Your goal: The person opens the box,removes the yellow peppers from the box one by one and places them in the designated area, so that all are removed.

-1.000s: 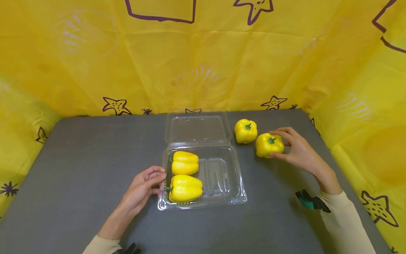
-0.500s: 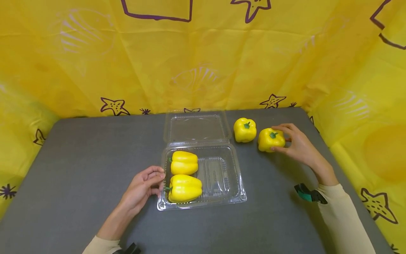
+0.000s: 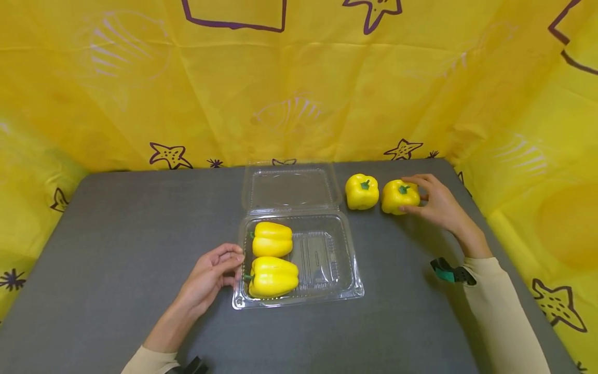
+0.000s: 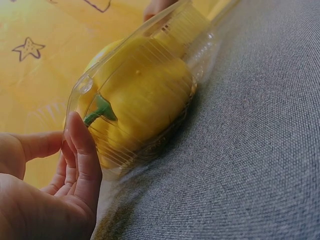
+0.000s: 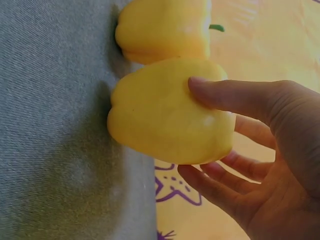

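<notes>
Toward the right rear of the gray surface (image 3: 383, 322), the right hand (image 3: 436, 200) grasps a yellow bell pepper (image 3: 397, 197) between thumb and fingers, its long axis roughly upright; whether its base touches down is hard to tell. Left of that grip and nearer the person lies the unfolded clear plastic clamshell (image 3: 313, 299), its left rim pinched by the left hand (image 3: 210, 278), which is much farther from that pepper.

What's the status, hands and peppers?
Left hand pinching clear container rim. Right hand gripping yellow pepper. Neighboring pepper close beside it. Two peppers inside container, lid open.
</notes>
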A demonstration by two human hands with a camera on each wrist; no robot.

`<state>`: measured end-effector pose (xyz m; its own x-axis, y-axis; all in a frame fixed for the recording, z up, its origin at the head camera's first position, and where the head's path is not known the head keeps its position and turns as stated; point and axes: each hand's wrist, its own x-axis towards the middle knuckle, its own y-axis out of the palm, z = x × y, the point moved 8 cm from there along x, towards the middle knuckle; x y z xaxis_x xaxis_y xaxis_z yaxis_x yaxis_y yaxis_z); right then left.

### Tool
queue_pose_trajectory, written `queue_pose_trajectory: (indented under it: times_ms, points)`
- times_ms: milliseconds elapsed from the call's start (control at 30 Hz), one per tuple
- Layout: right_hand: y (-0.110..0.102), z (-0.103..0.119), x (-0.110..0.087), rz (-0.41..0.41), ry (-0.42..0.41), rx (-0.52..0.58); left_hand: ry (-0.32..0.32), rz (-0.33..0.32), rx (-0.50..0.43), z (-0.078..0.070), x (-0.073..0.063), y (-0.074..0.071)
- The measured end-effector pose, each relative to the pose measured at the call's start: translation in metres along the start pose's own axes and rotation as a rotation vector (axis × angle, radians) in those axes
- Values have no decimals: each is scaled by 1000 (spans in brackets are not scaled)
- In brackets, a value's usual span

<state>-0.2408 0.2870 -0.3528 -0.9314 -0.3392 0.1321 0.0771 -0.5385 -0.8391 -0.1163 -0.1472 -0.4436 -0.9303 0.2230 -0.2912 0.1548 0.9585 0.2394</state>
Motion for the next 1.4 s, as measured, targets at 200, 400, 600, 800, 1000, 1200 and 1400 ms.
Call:
queue_pose_trajectory:
  times_ms: [200, 400, 600, 800, 1000, 1200, 1400]
  points:
    - [-1, -5, 5, 7, -1, 12, -9, -6, 5, 1, 0, 0]
    - [0, -9, 7, -3, -7, 16, -13, 0, 2, 1, 0, 1]
    - [1, -9, 7, -5, -26, 7, 4, 27, -4, 1, 0, 4]
    - [3, -8, 8, -11, -28, 19, 1, 14, 2, 0, -1, 3]
    - [4, -8, 5, -25, -32, 23, 0, 12, -1, 0, -1, 3]
    - [2, -12, 3, -28, 14, 69, -7, 7, 9, 1, 1, 5]
    - [5, -11, 6, -13, 27, 83, 16, 23, -7, 0, 1, 4]
